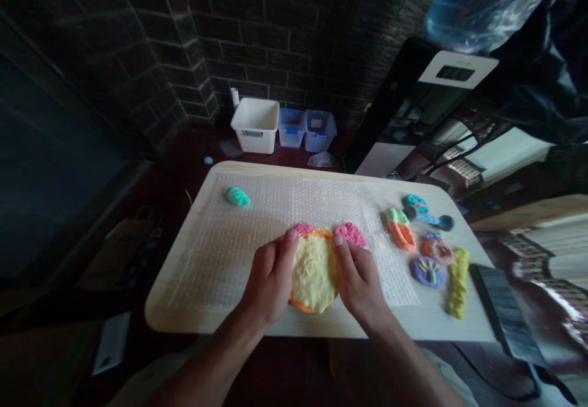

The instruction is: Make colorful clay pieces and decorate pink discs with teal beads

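Between my two hands is a flat, round disc of pale yellow modelling clay (pixel 315 272) with an orange rim. My left hand (pixel 271 272) grips its left edge, thumb on top. My right hand (pixel 361 275) pinches the right edge the same way; the fingers beneath are hidden. Just beyond the disc are two pink clay lumps, the right one (pixel 350 234) bumpy and the left one (pixel 303 229) partly covered by the disc and my thumb. A turquoise clay lump (pixel 237 196) lies alone at the far left on the bubble wrap (pixel 220 254).
Clay pieces sit along the right of the table (pixel 184 315): an orange-and-green piece (pixel 402 234), a purple disc (pixel 428 272), a yellow twisted strip (pixel 458 283) and a blue dumbbell shape (pixel 429 218). Beyond the table stand a white bin (pixel 255 141), clear boxes (pixel 320 133) and a water dispenser (pixel 386 107).
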A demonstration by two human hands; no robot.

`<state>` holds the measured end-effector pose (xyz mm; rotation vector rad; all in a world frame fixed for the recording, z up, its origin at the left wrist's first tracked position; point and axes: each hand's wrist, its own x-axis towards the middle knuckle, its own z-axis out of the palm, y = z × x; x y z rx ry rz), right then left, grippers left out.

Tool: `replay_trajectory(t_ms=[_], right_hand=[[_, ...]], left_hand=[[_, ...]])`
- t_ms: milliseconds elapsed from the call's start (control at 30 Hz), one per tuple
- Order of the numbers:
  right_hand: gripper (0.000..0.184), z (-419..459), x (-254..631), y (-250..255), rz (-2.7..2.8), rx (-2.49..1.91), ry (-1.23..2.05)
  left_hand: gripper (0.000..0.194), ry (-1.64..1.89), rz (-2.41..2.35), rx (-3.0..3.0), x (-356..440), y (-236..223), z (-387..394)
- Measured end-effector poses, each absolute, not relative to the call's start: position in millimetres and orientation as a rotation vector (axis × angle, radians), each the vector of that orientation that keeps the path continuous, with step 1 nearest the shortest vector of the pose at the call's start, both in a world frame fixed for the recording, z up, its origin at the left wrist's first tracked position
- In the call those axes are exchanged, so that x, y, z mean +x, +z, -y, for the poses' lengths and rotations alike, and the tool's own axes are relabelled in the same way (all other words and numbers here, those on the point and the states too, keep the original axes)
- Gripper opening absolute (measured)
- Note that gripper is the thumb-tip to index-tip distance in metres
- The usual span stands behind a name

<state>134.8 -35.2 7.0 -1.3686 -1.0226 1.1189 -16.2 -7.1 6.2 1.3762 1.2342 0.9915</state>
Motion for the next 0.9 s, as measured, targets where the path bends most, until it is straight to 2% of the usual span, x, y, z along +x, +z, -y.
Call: replay_trajectory(t_ms=[300,567,733,900], right_hand=[[0.050,35.2,135.4,4.4,1.022,-1.292,1.286],[0.034,35.0,137.9,7.6,1.005,-1.242,1.355],[0.035,34.8,138.7,5.2,0.940,-1.258,1.392],[0.035,35.4,142.3,2.8,1.117,-1.338,1.191]], left_hand=[[0.052,0.969,-1.183,1.400,-18.4,7.0,5.5],[0.031,0.892,-1.104,1.562,-16.7,3.5,7.1],[0.034,0.880,-1.116,1.575,-15.6,7.7,8.0],[0.040,0.867,-1.107,1.539,-13.4,6.2,9.9]])
